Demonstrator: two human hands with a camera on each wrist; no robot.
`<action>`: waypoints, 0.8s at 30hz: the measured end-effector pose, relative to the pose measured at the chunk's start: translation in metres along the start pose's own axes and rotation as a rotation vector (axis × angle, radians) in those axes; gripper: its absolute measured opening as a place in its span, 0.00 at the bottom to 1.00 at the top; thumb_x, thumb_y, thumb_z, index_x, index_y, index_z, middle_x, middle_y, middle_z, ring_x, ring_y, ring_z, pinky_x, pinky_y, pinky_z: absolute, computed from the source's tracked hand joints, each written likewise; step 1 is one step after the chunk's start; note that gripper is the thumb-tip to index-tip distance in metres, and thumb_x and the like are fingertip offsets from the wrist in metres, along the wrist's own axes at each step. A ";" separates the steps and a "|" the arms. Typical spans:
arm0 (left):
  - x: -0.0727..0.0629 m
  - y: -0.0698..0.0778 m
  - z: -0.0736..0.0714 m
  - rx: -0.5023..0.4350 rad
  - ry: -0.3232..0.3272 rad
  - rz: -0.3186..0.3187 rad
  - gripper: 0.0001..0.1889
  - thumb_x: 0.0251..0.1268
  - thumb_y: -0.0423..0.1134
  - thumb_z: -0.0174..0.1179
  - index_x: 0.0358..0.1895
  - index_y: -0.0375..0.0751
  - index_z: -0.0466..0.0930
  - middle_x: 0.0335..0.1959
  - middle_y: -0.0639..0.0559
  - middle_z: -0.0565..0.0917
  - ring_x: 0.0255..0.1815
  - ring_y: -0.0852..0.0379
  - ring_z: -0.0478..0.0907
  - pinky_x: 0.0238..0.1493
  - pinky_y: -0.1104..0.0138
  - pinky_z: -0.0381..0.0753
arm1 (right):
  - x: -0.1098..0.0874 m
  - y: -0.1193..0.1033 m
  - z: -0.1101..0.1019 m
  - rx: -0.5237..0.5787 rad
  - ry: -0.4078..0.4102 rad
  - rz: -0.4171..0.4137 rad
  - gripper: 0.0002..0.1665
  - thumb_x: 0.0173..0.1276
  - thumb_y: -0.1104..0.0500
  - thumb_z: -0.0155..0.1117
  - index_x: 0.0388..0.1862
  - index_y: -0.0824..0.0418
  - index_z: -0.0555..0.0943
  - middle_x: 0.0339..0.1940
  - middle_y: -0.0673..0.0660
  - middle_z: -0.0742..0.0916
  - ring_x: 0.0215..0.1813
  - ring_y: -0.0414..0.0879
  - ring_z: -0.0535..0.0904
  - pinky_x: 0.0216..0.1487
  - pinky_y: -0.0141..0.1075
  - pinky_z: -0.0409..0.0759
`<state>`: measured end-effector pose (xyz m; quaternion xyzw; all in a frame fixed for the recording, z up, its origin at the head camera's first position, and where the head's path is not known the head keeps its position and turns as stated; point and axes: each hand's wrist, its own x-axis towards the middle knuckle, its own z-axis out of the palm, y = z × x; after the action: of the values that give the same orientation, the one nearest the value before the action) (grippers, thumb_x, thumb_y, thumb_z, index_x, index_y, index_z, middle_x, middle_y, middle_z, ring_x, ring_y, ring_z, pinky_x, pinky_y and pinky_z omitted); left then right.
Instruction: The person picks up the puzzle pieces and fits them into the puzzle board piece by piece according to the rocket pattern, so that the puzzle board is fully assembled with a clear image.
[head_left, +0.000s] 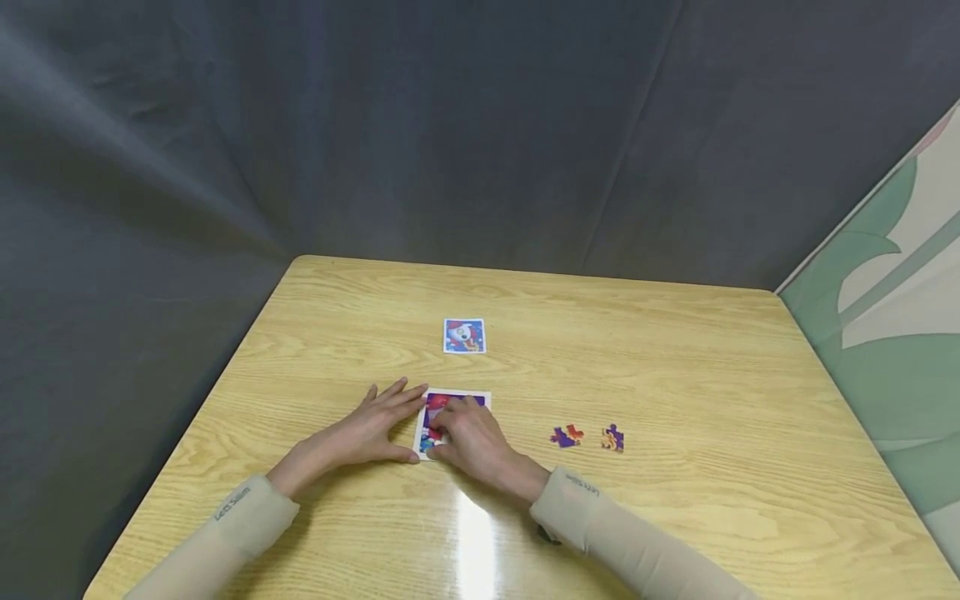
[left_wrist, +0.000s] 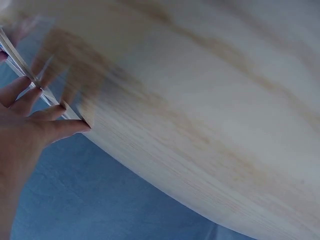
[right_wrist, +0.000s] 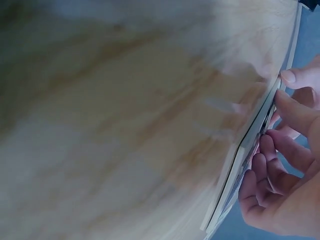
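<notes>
A small jigsaw puzzle in a white-bordered tray lies near the middle of the table, its red, purple and blue picture partly covered. My left hand lies spread at its left, thumb and fingertips touching the border. Over the picture is my right hand, its fingers bent and the tips down on the puzzle. The right wrist view shows the thumb by the tray's near edge; whether a piece is pinched there cannot be told. Loose puzzle pieces in purple and orange lie to the right, with another purple-orange piece beside them.
Behind the puzzle lies a square picture card with a white dog-like figure on blue. The wooden table is bordered by a dark curtain at the back and left. A leaf-patterned cloth hangs at the right.
</notes>
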<state>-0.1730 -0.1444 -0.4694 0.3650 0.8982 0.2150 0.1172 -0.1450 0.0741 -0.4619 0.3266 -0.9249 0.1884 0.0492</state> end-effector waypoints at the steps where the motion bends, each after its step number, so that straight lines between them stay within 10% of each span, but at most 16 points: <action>1: 0.000 0.000 0.000 0.001 0.000 -0.003 0.47 0.53 0.61 0.66 0.71 0.36 0.62 0.76 0.45 0.55 0.76 0.37 0.43 0.66 0.31 0.40 | 0.000 0.000 0.000 0.003 -0.001 0.004 0.20 0.52 0.49 0.77 0.41 0.59 0.86 0.38 0.52 0.86 0.40 0.45 0.76 0.40 0.34 0.76; 16: -0.001 0.000 0.000 0.006 -0.006 -0.007 0.47 0.54 0.61 0.66 0.72 0.36 0.62 0.76 0.46 0.55 0.77 0.38 0.43 0.66 0.31 0.41 | -0.010 -0.002 -0.009 0.058 0.015 0.003 0.15 0.58 0.50 0.72 0.41 0.57 0.86 0.39 0.50 0.83 0.41 0.44 0.74 0.43 0.35 0.76; 24: 0.001 0.000 0.000 0.006 -0.009 -0.017 0.48 0.53 0.60 0.66 0.72 0.37 0.60 0.77 0.47 0.54 0.77 0.39 0.42 0.67 0.32 0.40 | -0.059 0.054 -0.042 0.151 0.168 0.100 0.19 0.53 0.60 0.76 0.44 0.64 0.84 0.38 0.55 0.85 0.37 0.45 0.74 0.36 0.32 0.76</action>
<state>-0.1730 -0.1436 -0.4696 0.3586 0.9014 0.2098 0.1220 -0.1338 0.1633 -0.4529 0.2660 -0.9158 0.2863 0.0927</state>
